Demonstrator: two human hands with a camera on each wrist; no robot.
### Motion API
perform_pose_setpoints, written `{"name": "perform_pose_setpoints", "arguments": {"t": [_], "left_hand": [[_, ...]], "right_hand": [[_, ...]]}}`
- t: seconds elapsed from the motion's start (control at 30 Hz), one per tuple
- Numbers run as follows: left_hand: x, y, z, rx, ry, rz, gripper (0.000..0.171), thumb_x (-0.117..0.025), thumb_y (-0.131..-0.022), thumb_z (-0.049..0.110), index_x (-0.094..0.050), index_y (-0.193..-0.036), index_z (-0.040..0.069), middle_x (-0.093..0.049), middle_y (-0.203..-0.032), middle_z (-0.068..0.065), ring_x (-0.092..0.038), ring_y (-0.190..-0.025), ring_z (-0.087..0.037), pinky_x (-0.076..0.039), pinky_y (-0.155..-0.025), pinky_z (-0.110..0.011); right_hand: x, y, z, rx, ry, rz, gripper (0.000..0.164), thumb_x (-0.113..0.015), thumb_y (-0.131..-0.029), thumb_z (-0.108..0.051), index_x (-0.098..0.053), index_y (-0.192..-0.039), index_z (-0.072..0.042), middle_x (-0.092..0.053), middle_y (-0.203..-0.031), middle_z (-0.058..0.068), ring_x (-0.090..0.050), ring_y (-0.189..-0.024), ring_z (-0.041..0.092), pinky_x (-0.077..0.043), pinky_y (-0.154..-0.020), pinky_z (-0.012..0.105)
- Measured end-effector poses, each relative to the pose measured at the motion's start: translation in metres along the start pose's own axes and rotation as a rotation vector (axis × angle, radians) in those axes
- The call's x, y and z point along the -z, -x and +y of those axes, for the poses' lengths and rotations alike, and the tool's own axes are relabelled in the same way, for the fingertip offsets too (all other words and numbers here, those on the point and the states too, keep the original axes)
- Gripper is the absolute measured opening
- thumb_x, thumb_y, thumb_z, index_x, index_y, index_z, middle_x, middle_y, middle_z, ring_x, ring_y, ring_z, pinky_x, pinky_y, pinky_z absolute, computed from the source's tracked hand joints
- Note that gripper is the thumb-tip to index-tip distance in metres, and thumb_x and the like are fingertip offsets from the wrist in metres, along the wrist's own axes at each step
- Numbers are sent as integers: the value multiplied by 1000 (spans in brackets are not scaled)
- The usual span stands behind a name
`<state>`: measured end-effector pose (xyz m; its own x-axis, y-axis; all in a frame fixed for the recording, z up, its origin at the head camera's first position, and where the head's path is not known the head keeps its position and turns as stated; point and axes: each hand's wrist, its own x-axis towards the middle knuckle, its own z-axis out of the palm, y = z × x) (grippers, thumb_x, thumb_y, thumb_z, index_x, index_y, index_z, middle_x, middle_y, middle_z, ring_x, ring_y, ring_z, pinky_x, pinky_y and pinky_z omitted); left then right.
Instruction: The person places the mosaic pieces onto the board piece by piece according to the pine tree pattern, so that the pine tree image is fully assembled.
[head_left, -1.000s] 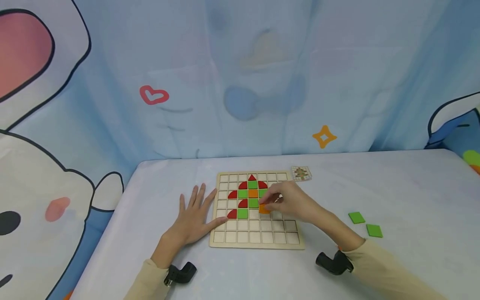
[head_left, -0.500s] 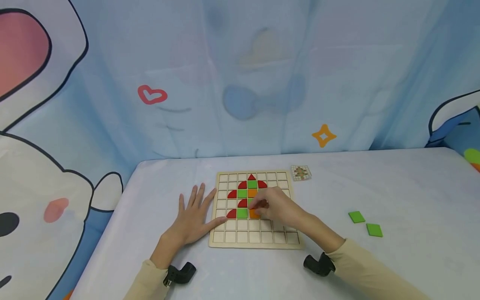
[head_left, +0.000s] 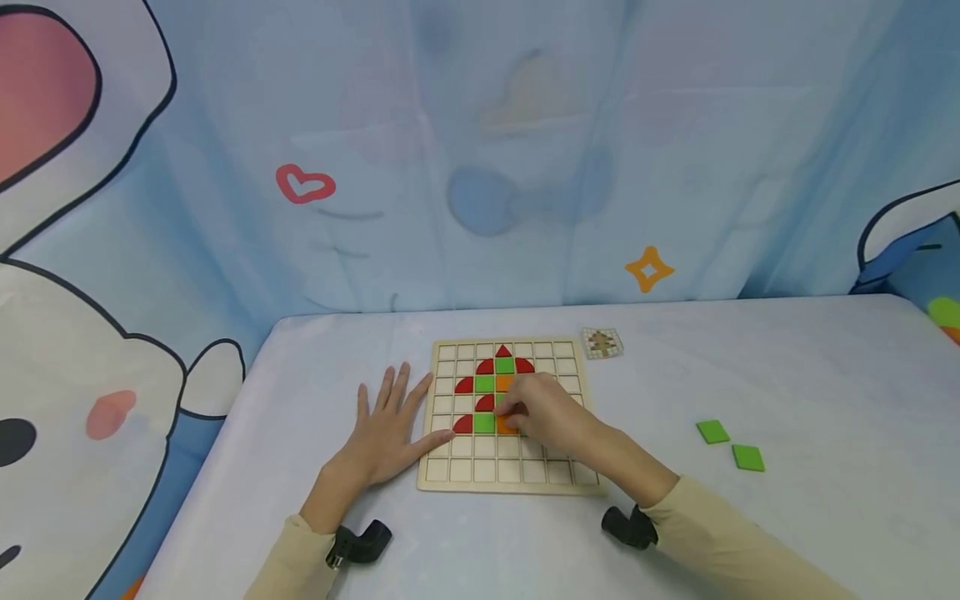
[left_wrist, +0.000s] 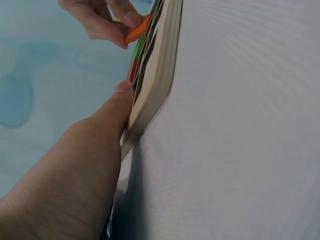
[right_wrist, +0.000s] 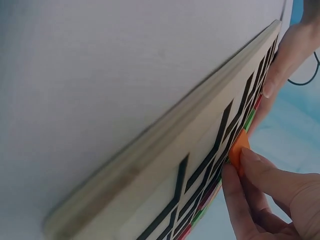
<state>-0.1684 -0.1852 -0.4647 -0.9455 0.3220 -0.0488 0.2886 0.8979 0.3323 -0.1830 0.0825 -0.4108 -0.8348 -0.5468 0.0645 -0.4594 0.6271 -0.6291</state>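
A wooden grid board (head_left: 517, 487) lies on the table, with red, green and orange tiles set in its cells. My right hand (head_left: 551, 412) pinches an orange square tile (right_wrist: 239, 149) between thumb and fingers, tilted over a cell beside a green tile (head_left: 484, 423). In the left wrist view the same orange tile (left_wrist: 136, 33) stands at an angle to the board's face. My left hand (head_left: 384, 437) lies spread at the board's left edge, fingers straight, its thumb touching the frame beside a red quarter-round tile (head_left: 463, 424). The right hand hides some cells on the board's right side.
Two loose green square tiles (head_left: 712, 431) lie on the white tablecloth to the right. A small pattern card (head_left: 602, 342) sits by the board's upper right corner. Behind the table hangs a blue printed curtain (head_left: 450, 167).
My right hand has carried the orange tile leftward, from right of the green column to the cell beside the lower green tile. The left hand has stayed in place.
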Motion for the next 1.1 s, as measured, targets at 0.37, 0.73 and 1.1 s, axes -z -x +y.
{"name": "perform_pose_setpoints", "arguments": {"t": [0.37, 0.73, 1.1], "left_hand": [[1, 0, 1, 1, 3, -10, 91, -57, -98, 63, -25, -168, 16, -8, -174, -20, 1, -160, -42, 3, -120, -74], [2, 1, 2, 6, 7, -12, 90, -57, -98, 64, -25, -168, 16, -9, -174, -20, 0, -160, -42, 3, -120, -74], [2, 0, 1, 0, 3, -6, 90, -56, -98, 64, -25, -168, 16, -10, -174, -20, 0, -160, -42, 3, -120, -74]], "right_hand": [[-4, 0, -1, 42, 76, 15, 14, -79, -86, 11, -82, -98, 4, -70, -88, 5, -67, -85, 18, -58, -74, 26], [-6, -2, -6, 9, 108, -9, 11, -79, -87, 9, -83, -96, 4, -72, -88, 5, -67, -87, 20, -58, -74, 26], [-7, 0, -8, 17, 118, 8, 11, -78, -87, 11, -83, -95, 5, -69, -86, 6, -64, -82, 17, -56, -70, 22]]}}
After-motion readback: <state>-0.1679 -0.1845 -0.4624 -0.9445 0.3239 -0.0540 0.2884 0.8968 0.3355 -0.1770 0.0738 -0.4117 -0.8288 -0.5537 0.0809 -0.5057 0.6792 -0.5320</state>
